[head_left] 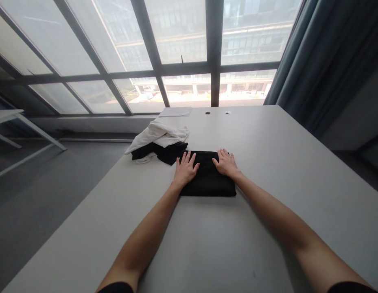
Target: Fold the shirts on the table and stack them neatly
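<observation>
A black garment (208, 179), folded into a flat rectangle, lies on the white table (268, 162) in front of me. My left hand (186, 167) rests flat on its left side with the fingers spread. On its far right corner lies my right hand (226, 162), also open, fingers stretched away from me and the thumb pointing inward. Just left of the folded garment is a loose heap of clothes, with a white garment (160, 134) on top and a black garment (169, 152) beneath. Which kind of garment each is, I cannot tell.
At the table's far edge lies a white flat sheet or stack (175, 112), near two round holes (207, 113) in the tabletop. Large windows (182, 32) stand behind. A blue-grey curtain (311, 61) hangs at right. Another white table (8, 116) is at far left.
</observation>
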`<state>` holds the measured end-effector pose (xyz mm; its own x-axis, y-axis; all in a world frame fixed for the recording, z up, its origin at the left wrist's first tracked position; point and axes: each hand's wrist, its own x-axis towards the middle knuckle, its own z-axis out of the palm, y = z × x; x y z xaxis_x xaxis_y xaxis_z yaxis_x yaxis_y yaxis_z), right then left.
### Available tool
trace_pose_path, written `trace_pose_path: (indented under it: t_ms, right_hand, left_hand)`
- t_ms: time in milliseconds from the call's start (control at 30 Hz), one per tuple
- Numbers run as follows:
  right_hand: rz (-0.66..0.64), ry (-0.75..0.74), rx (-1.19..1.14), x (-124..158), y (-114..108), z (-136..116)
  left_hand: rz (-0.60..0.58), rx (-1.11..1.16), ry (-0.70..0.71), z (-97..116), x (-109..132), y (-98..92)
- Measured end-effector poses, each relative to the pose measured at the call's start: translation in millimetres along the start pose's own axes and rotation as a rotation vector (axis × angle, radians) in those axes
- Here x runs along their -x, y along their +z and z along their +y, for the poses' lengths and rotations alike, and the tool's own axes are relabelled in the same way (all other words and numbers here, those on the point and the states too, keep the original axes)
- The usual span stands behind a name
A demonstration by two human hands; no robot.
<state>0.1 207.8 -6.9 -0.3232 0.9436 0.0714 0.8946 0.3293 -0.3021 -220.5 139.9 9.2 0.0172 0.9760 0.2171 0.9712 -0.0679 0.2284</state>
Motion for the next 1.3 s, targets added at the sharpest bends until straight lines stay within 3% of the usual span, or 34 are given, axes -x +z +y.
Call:
trace_pose_path:
  t_ms: [167, 300, 467, 600, 767, 933, 1100, 1233, 1300]
  right_hand:
    - [0.011, 0.005, 0.010, 5, -16, -12]
    - [0.128, -0.095, 0.007, 34, -25, -28]
    - [0.111, -0.201, 0.003, 73, -12, -34]
    - [0.133, -0.155, -0.014, 81, -9, -35]
    - [0.190, -0.223, -0.032, 93, -11, -40]
    - [0.170, -0.214, -0.061, 102, -6, -40]
    - [0.312, -0.157, -0.237, 94, -14, -26]
    - [0.442, -0.049, -0.388, 81, -15, -1]
    - [0.472, -0.020, -0.428, 75, -13, 7]
  left_hand:
    - [-0.024, -0.013, -0.045, -4, -1, -4.1]
    - [-0.050, -0.016, -0.060, -9, -1, -1.1]
    - [-0.062, -0.010, -0.061, -10, -2, 0.6]
    - [-0.086, -0.063, -0.075, -9, -3, -2.5]
    - [-0.088, -0.096, -0.071, -8, -1, -2.2]
    - [-0.028, 0.049, -0.077, -11, -4, 1.6]
    - [0.074, 0.339, -0.120, -33, -19, -20.5]
    - [0.197, 0.334, -0.232, -62, -25, -51.0]
    - [0.238, 0.320, -0.270, -67, -22, -60.7]
